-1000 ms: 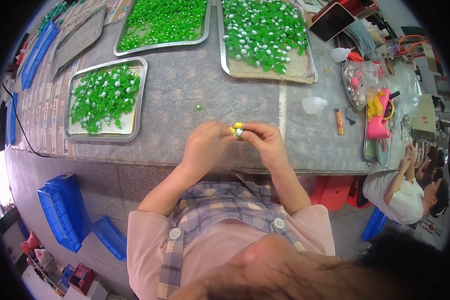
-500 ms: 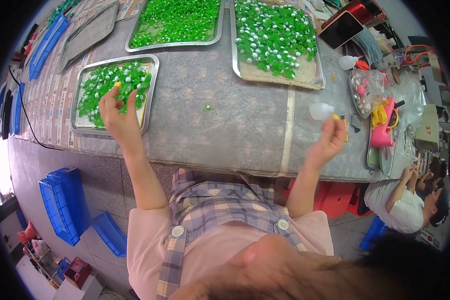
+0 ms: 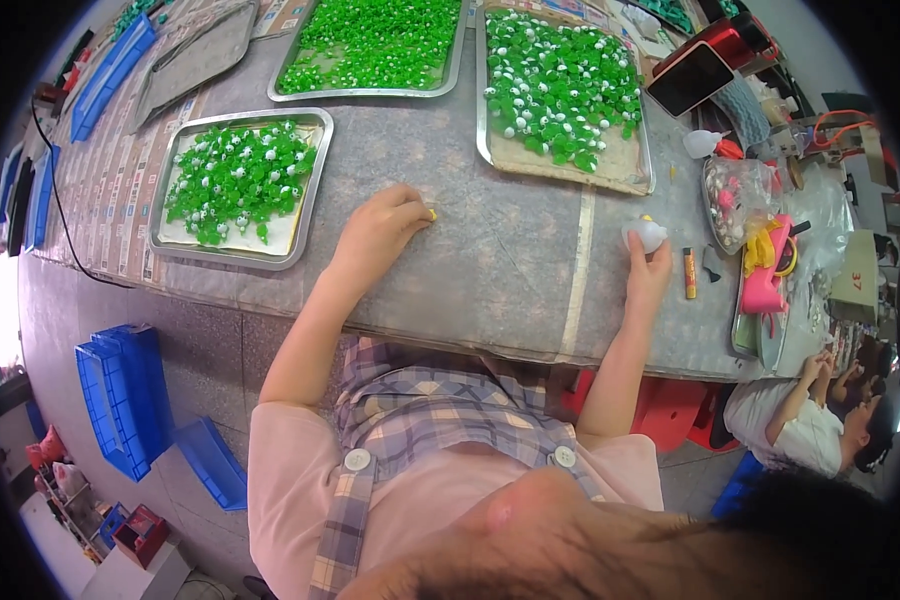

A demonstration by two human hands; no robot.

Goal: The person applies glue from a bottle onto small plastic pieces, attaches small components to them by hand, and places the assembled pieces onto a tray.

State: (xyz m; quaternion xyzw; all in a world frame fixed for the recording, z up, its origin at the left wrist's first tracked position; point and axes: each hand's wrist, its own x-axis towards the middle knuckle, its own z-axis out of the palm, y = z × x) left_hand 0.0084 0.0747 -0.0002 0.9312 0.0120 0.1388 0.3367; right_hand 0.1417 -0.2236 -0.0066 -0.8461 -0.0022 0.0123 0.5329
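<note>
My left hand reaches over the middle of the table, its fingers pinched together and a yellow cover on one fingertip. The spot where a small green-and-white piece lay is now behind these fingertips, so what they hold is hidden. My right hand grips a small white squeeze bottle, lifted near the pale strip on the table; a yellow-covered fingertip shows behind it. Left of my left hand, a metal tray carries green pieces with white eye-like balls.
Two larger trays of green pieces, a left one and a right one, stand farther back. At right are a phone, a glue-stick-like tube, a pink tool and plastic bags. Blue crates stand on the floor at left.
My left hand has moved right from the small tray to the loose piece mid-table, its fingers closing. My right hand has taken hold of the white squeeze bottle. The view has shifted slightly.
</note>
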